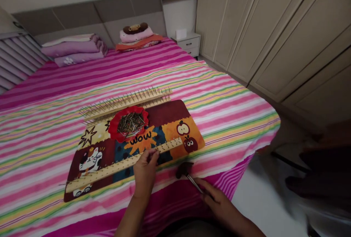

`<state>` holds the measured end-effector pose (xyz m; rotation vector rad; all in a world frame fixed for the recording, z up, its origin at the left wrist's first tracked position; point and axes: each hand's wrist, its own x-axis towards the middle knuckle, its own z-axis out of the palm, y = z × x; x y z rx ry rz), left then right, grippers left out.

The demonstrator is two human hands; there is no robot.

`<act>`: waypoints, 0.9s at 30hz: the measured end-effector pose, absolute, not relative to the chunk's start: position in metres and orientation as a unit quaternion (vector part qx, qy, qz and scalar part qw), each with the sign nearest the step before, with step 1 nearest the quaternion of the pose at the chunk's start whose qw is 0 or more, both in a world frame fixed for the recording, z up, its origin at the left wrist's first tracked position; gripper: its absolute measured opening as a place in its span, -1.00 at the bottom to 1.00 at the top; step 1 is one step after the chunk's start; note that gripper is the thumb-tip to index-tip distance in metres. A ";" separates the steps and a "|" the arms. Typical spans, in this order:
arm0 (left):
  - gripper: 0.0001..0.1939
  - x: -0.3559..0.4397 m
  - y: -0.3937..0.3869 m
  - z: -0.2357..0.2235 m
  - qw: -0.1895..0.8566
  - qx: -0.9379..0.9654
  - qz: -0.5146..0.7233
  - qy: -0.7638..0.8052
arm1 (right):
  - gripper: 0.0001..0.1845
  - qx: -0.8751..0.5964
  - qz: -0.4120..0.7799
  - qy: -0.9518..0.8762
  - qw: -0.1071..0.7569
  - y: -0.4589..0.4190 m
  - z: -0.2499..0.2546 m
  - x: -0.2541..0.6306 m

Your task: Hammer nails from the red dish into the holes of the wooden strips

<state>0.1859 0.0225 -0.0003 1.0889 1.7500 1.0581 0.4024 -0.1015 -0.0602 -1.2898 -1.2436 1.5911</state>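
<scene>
A long wooden strip (117,165) with a row of nails standing along it lies across a printed mat (161,114). My left hand (146,169) is at the strip, right of its middle, thumb and fingertips pinched together. Whatever they hold is too small or hidden to make out. In my right hand (215,196) is a hammer (184,171), gripped by its handle, its dark head over the bed's near edge. A red scalloped bowl (113,129) full of loose nails (131,123) stands on the mat, beyond the strip.
Beyond the bowl lie more wooden strips (123,105) bristling with nails. All this rests on a bed with a striped cover (219,98). Folded bedding (74,48) is by the headboard (123,15). Wardrobes (260,21) and a nightstand (189,45) stand at the right.
</scene>
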 end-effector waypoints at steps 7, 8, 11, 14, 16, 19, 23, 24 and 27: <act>-0.66 0.190 0.022 -0.007 0.357 0.432 0.427 0.710 | -0.52 -0.500 0.637 -0.460 0.364 -0.102 -0.059 0.401; -0.66 0.190 0.022 -0.009 0.355 0.430 0.427 0.712 | -0.52 -0.497 0.641 -0.457 0.365 -0.102 -0.060 0.400; -0.68 0.191 0.021 -0.012 0.331 0.451 0.427 0.711 | -0.52 -0.499 0.638 -0.457 0.367 -0.102 -0.059 0.400; -0.73 0.193 0.020 -0.012 0.289 0.499 0.427 0.697 | -0.51 -0.508 0.628 -0.465 0.363 -0.103 -0.060 0.400; -0.76 0.194 0.021 -0.011 0.268 0.524 0.419 0.691 | -0.50 -0.517 0.615 -0.475 0.358 -0.105 -0.058 0.400; -0.78 0.195 0.022 -0.011 0.248 0.546 0.401 0.692 | -0.50 -0.539 0.589 -0.486 0.355 -0.109 -0.047 0.401; -0.79 0.195 0.023 -0.014 0.210 0.578 0.393 0.683 | -0.51 -0.527 0.560 -0.521 0.370 -0.105 -0.007 0.400; -0.79 0.195 0.022 -0.015 0.203 0.586 0.391 0.680 | -0.51 -0.522 0.540 -0.542 0.377 -0.101 0.005 0.398; -0.81 0.195 0.022 -0.018 0.197 0.603 0.386 0.670 | -0.51 -0.509 0.480 -0.607 0.378 -0.082 0.035 0.390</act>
